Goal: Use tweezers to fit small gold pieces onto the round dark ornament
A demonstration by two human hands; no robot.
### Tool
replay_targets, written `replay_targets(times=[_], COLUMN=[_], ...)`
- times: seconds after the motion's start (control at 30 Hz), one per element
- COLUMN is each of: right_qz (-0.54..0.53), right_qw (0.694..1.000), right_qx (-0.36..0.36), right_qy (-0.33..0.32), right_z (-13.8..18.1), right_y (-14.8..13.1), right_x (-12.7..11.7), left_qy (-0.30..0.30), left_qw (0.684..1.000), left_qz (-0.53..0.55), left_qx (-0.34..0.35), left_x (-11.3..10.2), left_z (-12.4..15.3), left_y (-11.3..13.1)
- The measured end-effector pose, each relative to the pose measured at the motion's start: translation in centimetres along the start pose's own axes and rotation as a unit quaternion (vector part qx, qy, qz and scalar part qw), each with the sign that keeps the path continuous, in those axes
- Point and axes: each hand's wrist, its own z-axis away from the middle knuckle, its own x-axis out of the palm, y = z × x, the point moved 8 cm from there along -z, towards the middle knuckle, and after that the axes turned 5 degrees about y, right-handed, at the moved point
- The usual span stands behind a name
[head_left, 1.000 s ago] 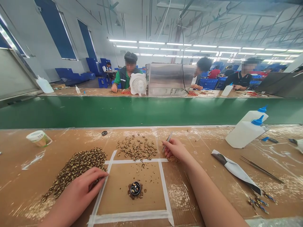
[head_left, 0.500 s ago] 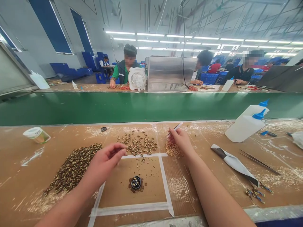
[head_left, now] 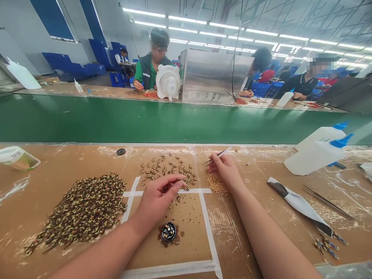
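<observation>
My left hand [head_left: 158, 197] hovers over the taped square [head_left: 203, 205] on the cardboard bench, fingers pinched together on a small gold piece that is barely visible. Just beyond it lies a scatter of small gold pieces [head_left: 167, 170]. My right hand [head_left: 225, 168] rests by a little heap of pale beads [head_left: 216, 182] and grips thin tweezers [head_left: 219, 154] that point up and to the right. A large pile of gold-and-dark pieces [head_left: 84, 207] lies to the left. A small dark round cap [head_left: 168, 231] with bits inside sits in the square.
Two white glue bottles with blue caps [head_left: 319, 153] lie at the right, beside a folded paper strip [head_left: 296, 203] and spare tweezers [head_left: 327, 200]. A small tub [head_left: 17, 158] stands far left. Behind runs a green conveyor [head_left: 174, 120]; other people work across it near a white fan [head_left: 167, 82].
My left hand left the large pile and moved right to the top edge of the taped square, closing into a pinch. My right hand stayed put, its tweezers tilting further right.
</observation>
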Motion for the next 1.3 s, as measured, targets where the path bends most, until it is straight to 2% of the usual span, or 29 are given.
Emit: replay_targets(times=[0.23,0.33,0.47,0.67,0.93,1.13,1.23,1.3], right_qz=[0.007,0.037,0.178,0.271,0.319,0.283,0.19,0.112], right_qw=[1.0,0.997,0.972,0.948,0.937,0.946,0.965,0.971], right_qx=[-0.011,-0.06,-0.13,-0.155,-0.14,-0.153,-0.178,-0.21], right_qy=[-0.024,0.03,0.084,0.057,0.031,0.036,0.035,-0.008], right_z=[0.5,0.6,0.7,0.7,0.8,1.3,3.3,5.1], right_y=[-0.4,-1.7,-3.2,-3.3,-2.5,-3.3,-4.8,-6.0], right_x=[0.9,-0.8,-2.8,-2.1,-1.5,-1.0,0.0,1.4], left_qy=[0.019,0.019,0.005,-0.04,-0.054,-0.075,-0.117,-0.126], left_qw=[0.998,0.996,0.994,0.984,0.983,0.975,0.969,0.969], left_qz=[0.054,0.075,0.098,0.116,0.124,0.169,0.159,0.148], left_qx=[-0.04,-0.038,-0.048,-0.127,-0.121,-0.123,-0.147,-0.154], left_x=[-0.1,-0.2,0.1,1.3,1.5,2.1,2.8,2.9], left_z=[-0.8,-0.9,-0.8,-0.6,-0.8,-0.4,0.2,0.5], left_y=[-0.4,-0.4,-0.6,-2.2,-2.8,-2.8,-3.0,-3.1])
